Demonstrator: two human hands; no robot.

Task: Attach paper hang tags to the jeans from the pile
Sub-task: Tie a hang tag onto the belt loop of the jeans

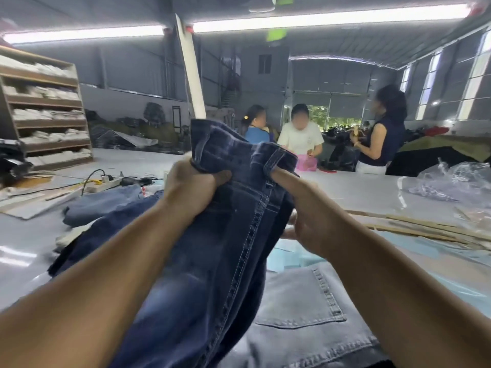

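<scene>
Jeans (228, 235) in dark indigo denim are hanging raised above the table (358, 189), held up by both hands near the waistband, with the rest of the cloth trailing down toward the camera. Pale contrast stitching is running in a double row down the seam, and a belt loop is standing out at the top edge. The left hand (191, 187) is gripping the bunched waistband, its fingers curled tightly into the fabric and the thumb pressing over the fold. The right hand (310, 221) is reaching to the belt loop with a long straight finger (281, 176) pushed up against it, while the other fingers are curling loosely behind the cloth; whether they are pinching anything there is impossible to tell.

Beneath, a grey pair of jeans (305, 309) is lying flat, its back pocket facing up. A lighter blue pair (106, 203) is lying folded on the left of the smooth, glossy table. Thin wooden sticks (425, 229) are lying on the right, beside crumpled clear plastic (457, 181). A power strip (106, 181) with cables is sitting farther left. A wooden shelf rack (45, 110) is holding white stacks. 3 people (300, 134) are standing at the far side.
</scene>
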